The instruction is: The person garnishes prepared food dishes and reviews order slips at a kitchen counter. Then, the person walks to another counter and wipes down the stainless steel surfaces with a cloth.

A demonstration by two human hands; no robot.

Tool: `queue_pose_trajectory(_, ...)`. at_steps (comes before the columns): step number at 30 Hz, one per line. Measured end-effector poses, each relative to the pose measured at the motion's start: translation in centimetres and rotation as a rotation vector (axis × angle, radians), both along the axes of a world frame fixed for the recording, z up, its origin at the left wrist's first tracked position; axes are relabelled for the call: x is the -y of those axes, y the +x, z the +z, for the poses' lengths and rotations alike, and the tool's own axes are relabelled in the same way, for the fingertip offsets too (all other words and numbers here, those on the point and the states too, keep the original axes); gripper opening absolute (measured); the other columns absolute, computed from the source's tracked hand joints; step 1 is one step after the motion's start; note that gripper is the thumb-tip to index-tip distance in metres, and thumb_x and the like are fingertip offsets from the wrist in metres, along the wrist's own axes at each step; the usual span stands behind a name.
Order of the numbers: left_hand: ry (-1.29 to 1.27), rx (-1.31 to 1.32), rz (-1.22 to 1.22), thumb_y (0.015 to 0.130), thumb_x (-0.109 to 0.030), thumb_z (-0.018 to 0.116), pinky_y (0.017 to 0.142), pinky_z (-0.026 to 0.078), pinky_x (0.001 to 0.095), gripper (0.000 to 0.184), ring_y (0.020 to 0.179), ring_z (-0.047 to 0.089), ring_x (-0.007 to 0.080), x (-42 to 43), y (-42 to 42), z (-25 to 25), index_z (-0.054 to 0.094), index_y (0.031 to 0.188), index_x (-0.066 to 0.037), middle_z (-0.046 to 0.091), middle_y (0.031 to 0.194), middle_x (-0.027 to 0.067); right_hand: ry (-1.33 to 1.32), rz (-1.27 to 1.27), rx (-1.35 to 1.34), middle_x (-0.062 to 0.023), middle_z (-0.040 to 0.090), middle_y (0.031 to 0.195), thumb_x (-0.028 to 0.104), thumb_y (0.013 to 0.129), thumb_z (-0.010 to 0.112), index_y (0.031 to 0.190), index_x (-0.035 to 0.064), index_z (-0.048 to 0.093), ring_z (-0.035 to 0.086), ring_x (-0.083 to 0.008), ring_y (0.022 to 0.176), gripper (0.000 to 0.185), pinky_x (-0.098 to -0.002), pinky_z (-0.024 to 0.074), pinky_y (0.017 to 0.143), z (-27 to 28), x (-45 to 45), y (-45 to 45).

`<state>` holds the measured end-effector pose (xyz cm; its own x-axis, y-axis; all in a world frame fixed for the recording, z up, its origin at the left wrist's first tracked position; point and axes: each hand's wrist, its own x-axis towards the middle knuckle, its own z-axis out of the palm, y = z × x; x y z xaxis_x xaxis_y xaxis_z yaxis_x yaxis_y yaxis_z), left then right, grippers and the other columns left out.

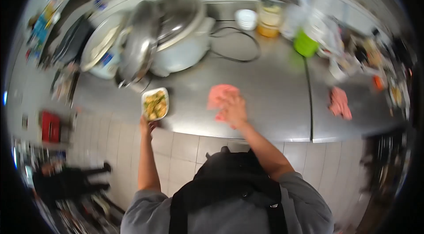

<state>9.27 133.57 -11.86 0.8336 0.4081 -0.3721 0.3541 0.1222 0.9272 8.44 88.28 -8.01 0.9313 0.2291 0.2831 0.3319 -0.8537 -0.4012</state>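
A white dish of yellow-green food (155, 104) is at the front edge of the steel counter. My left hand (147, 124) grips its near end from below, with some fingers hidden under it. My right hand (235, 111) is on a crumpled pink cloth (219, 94), its fingers bent over the cloth and pressing it to the counter top. Part of the cloth shows beyond and below the fingers. The hand is slightly blurred.
Behind the dish are a large pot with a metal lid (179, 17) and a white tub (104, 48). A black cable (258, 50), white bowls (246, 19) and a green container (305, 43) line the back. A second pink cloth (339, 102) lies right. A person (66, 181) is at lower left.
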Motion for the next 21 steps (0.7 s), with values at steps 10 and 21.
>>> queue_pose_trajectory(10,-0.090,0.064,-0.308,0.100,-0.027,0.039,0.063,0.050,0.0282,0.030,0.075,0.063,0.0203,2.5,1.1,1.9,0.041,0.118,-0.004,0.063,0.092,0.0144,0.114,-0.168,0.131,0.0006,0.054,0.122,0.030,0.061,0.077,0.112,0.0200,0.062,0.050,-0.0260,0.101,0.055,-0.0340,0.0456,0.084,1.4,4.4,-12.7)
queue_pose_trajectory(21,-0.214,0.082,-0.360,0.094,-0.019,0.041,0.067,0.053,0.0314,0.030,0.078,0.063,0.0207,22.5,-4.7,4.7,0.043,0.119,-0.003,0.062,0.097,0.0124,0.264,-0.791,0.081,-0.0087,0.056,0.121,0.016,0.076,0.070,0.118,0.0141,0.061,0.053,-0.0296,0.103,0.043,-0.0392,0.0479,0.086,-0.6,20.8,-29.5)
